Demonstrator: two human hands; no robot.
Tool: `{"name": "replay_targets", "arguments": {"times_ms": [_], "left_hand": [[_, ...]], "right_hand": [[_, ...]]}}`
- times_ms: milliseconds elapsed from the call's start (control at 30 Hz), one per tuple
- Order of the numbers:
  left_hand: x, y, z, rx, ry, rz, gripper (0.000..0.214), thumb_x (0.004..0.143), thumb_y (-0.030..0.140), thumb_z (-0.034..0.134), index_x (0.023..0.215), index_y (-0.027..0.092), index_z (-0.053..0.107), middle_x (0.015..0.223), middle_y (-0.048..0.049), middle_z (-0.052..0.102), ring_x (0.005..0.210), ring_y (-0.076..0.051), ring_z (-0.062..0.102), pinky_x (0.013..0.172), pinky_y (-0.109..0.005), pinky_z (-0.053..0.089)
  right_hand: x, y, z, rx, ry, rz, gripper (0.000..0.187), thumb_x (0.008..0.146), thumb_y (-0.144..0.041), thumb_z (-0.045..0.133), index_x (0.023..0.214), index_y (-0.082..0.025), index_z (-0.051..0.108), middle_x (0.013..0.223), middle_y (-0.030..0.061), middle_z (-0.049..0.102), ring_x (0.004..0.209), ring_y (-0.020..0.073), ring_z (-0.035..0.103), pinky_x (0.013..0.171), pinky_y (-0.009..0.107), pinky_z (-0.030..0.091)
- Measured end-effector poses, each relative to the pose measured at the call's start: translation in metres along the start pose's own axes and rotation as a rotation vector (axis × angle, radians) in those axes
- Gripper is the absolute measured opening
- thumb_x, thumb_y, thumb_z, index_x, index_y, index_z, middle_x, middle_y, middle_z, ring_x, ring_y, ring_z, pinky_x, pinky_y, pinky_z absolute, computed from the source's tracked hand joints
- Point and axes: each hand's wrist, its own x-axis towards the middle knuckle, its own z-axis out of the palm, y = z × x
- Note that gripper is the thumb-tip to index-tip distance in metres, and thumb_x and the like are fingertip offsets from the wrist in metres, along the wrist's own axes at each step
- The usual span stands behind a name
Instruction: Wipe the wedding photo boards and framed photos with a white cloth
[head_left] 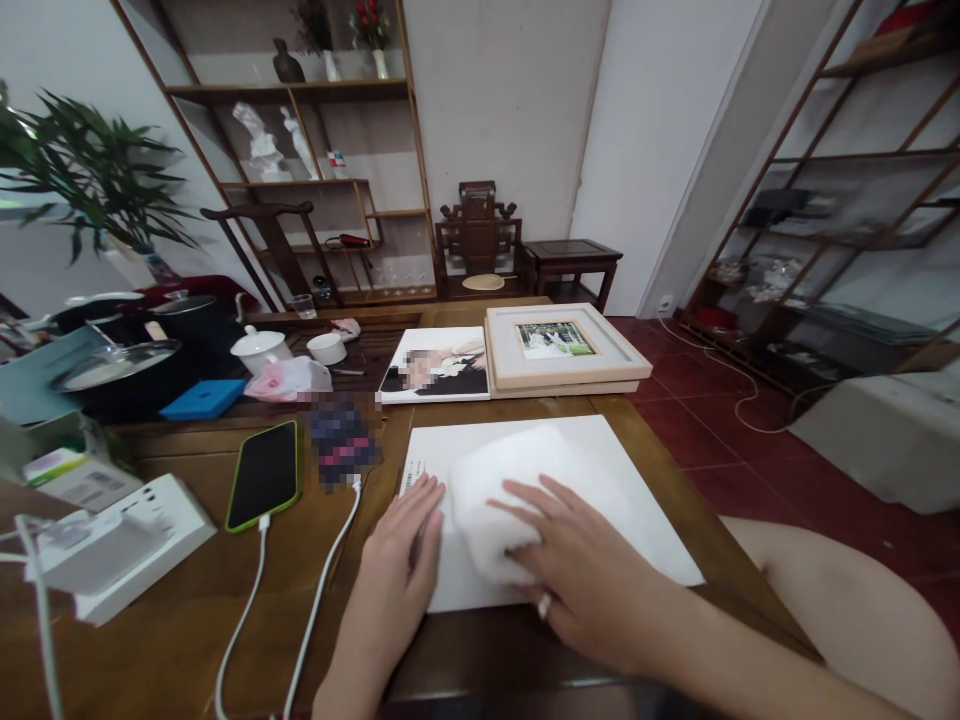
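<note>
A flat white board [630, 520] lies on the table in front of me, with small dark print along its left side. My left hand [405, 545] rests at the board's left edge, its fingers stretched out and holding nothing. Under my right hand [566, 555] is a soft white wad of cloth or tissue [487, 490], pressed onto the board. The fingers of this hand are spread over the wad and grip it, and one wears a ring. Some blur lies over the wad, so its exact kind is unclear.
Behind the board lie a photo print [435, 365] and stacked framed pictures [570, 350]. To the left are a phone [264, 475], charging cables, a white power strip [142, 550], a blue box [202, 399], a white teapot [261, 350] and a dark pan [120, 380].
</note>
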Motion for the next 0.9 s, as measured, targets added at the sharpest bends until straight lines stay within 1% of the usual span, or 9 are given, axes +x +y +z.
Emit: {"name": "replay_targets", "arguments": {"times_ms": [67,133,233,367,467,567,667,767,900], "left_hand": [[0.0,-0.003,0.002,0.019,0.007,0.031,0.034,0.091,0.03,0.045,0.114,0.014,0.065,0.124,-0.0124,0.063,0.119,-0.026,0.056,0.102,-0.046,0.044],[0.0,-0.004,0.003,0.033,0.015,0.046,0.034,0.091,0.029,0.045,0.113,0.014,0.065,0.123,-0.0128,0.064,0.118,-0.027,0.056,0.101,-0.047,0.044],[0.0,-0.005,0.003,0.044,0.025,0.058,0.033,0.09,0.028,0.046,0.113,0.014,0.065,0.123,-0.013,0.063,0.117,-0.027,0.057,0.101,-0.048,0.045],[0.0,-0.006,0.002,0.053,0.04,0.069,0.033,0.09,0.028,0.047,0.112,0.013,0.066,0.12,-0.0137,0.065,0.114,-0.028,0.06,0.098,-0.048,0.047],[0.001,-0.006,0.002,0.07,0.037,0.076,0.032,0.089,0.028,0.047,0.11,0.013,0.066,0.116,-0.0139,0.067,0.111,-0.028,0.061,0.096,-0.049,0.049],[0.0,-0.006,0.002,0.067,0.026,0.079,0.032,0.09,0.028,0.046,0.112,0.013,0.065,0.121,-0.0136,0.065,0.114,-0.028,0.059,0.098,-0.049,0.047],[-0.001,-0.007,0.002,0.056,0.013,0.063,0.032,0.09,0.028,0.046,0.112,0.014,0.065,0.123,-0.0129,0.063,0.117,-0.027,0.058,0.1,-0.049,0.046],[-0.003,-0.006,0.002,0.052,0.005,0.039,0.032,0.09,0.029,0.046,0.112,0.015,0.065,0.123,-0.0125,0.063,0.118,-0.026,0.057,0.1,-0.049,0.045],[-0.002,-0.005,0.002,0.053,0.002,0.02,0.032,0.091,0.03,0.045,0.112,0.016,0.065,0.124,-0.0116,0.063,0.119,-0.026,0.056,0.101,-0.048,0.045]], "right_hand": [[0.013,0.012,0.0,0.001,0.061,0.066,0.028,0.085,-0.022,0.049,0.108,-0.02,0.066,0.137,0.0076,0.051,0.136,0.0252,0.029,0.113,0.048,0.016],[0.032,0.02,0.0,-0.006,0.077,0.101,0.029,0.09,-0.027,0.045,0.108,-0.018,0.066,0.133,0.0117,0.054,0.135,0.0263,0.031,0.111,0.048,0.018],[0.065,0.025,-0.002,-0.012,0.072,0.06,0.037,0.095,-0.034,0.037,0.112,-0.014,0.063,0.126,0.0175,0.058,0.13,0.0294,0.037,0.105,0.05,0.025],[0.101,0.018,-0.005,0.006,0.05,-0.046,0.032,0.095,-0.034,0.039,0.106,-0.019,0.064,0.117,0.0128,0.064,0.12,0.0281,0.048,0.096,0.045,0.035],[0.11,0.015,-0.008,0.009,0.04,-0.044,0.03,0.094,-0.035,0.041,0.107,-0.022,0.064,0.116,0.0103,0.064,0.112,0.0272,0.053,0.092,0.042,0.037],[0.099,0.024,-0.016,0.004,0.034,0.006,0.036,0.095,-0.039,0.037,0.109,-0.02,0.063,0.109,0.013,0.066,0.101,0.0286,0.058,0.085,0.041,0.041],[0.071,0.048,-0.026,-0.005,0.038,0.093,0.043,0.096,-0.041,0.03,0.113,-0.017,0.061,0.103,0.0158,0.067,0.095,0.031,0.06,0.08,0.042,0.044],[0.033,0.077,-0.027,0.005,0.058,0.227,0.043,0.096,-0.04,0.028,0.112,-0.017,0.061,0.108,0.0153,0.065,0.104,0.0314,0.057,0.084,0.044,0.044],[-0.015,0.097,-0.016,-0.034,0.131,0.34,0.041,0.094,-0.038,0.032,0.109,-0.017,0.063,0.124,0.0144,0.059,0.127,0.0326,0.042,0.101,0.05,0.036]]}}
